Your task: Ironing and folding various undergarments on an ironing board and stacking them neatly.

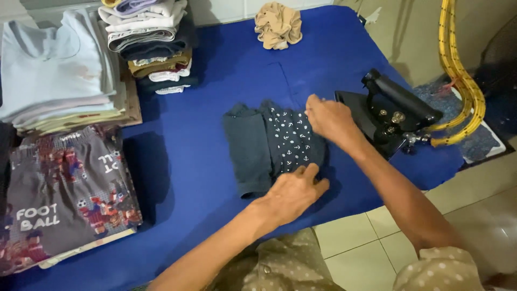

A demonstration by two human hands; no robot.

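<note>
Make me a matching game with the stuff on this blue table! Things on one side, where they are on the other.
Things:
1. small dark garment
2. black iron
3. crumpled tan cloth
4. picture-print garment

Places:
A. far edge of the blue table, lying alone
B. under the left hand and right hand
C. near left corner
D. right edge, beside a yellow hose

Pairs: 1-B, 2-D, 3-A, 4-C

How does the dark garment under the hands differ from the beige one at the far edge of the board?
The dark garment lies folded flat, pressed by the left hand and right hand; the beige garment sits crumpled and untouched. The dark one has a panel of small white marks; the beige one looks plain. Both rest on the blue board.
</note>
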